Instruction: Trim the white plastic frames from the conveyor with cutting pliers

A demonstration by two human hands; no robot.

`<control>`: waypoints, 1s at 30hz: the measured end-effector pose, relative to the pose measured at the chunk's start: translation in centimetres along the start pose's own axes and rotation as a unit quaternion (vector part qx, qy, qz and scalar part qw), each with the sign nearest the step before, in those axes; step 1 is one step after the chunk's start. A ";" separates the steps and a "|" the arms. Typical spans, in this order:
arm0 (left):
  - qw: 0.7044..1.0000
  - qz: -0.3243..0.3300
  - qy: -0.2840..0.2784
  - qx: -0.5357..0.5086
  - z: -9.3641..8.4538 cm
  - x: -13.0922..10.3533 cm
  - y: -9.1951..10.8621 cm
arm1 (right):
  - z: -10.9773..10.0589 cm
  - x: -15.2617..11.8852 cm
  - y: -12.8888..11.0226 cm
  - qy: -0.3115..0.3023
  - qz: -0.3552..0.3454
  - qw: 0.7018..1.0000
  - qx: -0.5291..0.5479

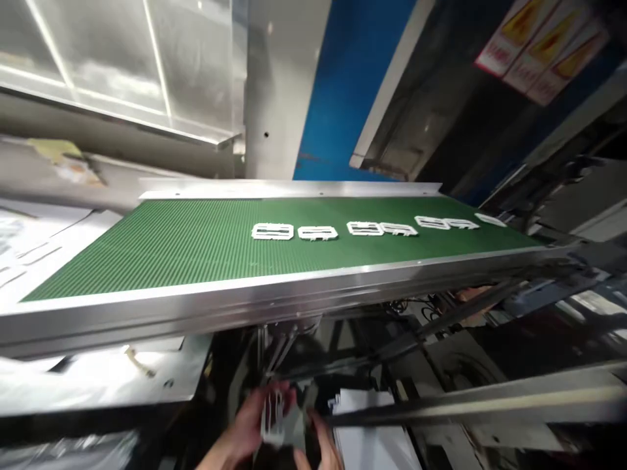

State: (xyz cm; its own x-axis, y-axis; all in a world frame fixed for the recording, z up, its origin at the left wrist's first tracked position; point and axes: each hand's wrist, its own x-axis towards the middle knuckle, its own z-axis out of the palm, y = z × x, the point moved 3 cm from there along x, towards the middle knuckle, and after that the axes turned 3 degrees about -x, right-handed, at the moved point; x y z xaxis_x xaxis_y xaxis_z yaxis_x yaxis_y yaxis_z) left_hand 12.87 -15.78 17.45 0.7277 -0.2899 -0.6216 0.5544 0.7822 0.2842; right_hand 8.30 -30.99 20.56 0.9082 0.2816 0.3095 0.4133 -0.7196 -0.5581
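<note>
Hands: left hand (245,427) and right hand (321,444) clasp blurred grey-white plastic part (279,418) beneath green ribbed conveyor belt's (186,241) steel edge; belt's left half bare.

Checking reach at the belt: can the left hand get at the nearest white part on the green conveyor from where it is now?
Probably not directly. The left hand sits below the conveyor, holding a blurred white piece with the right hand. The conveyor's metal side rail lies between it and the nearest white part.
</note>
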 end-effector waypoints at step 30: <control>0.868 0.322 0.206 0.318 -4.6 -22.9 8.3 | 4.1 7.8 -18.1 -0.404 -0.054 0.881 0.242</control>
State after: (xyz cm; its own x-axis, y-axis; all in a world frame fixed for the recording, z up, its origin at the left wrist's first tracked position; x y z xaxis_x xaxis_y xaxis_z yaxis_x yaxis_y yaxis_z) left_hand -1.09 -0.16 30.70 0.8354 0.4185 -0.3563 0.2935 0.2084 0.9330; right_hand 8.12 -13.20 29.94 0.5318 0.8318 -0.1588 0.3013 -0.3611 -0.8825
